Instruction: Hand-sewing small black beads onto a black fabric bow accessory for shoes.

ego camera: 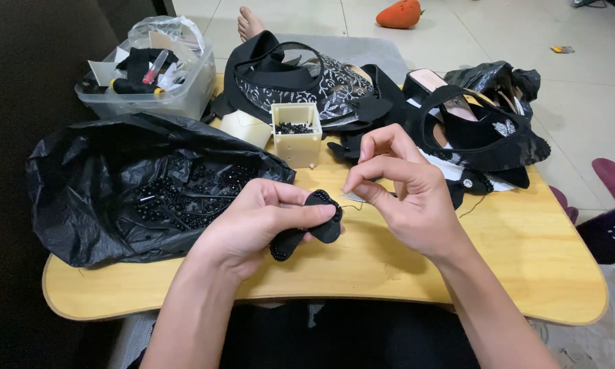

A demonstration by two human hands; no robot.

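The wooden counter (526, 253) fills the frame's middle. A black bag of beads (116, 191) lies at left. At centre, the left hand (253, 219) has its grip clamped on a black beaded piece (318, 212); the right hand (406, 195) pinches a needle (352, 197) beside it.

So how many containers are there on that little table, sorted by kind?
Black plastic bag holding black beads: 1
Clear plastic tub of sewing bits: 1
Small cream box with beads inside: 1
Total: 3

The left hand holds a black beaded piece just beside the bag; the right hand pinches something thin next to it.
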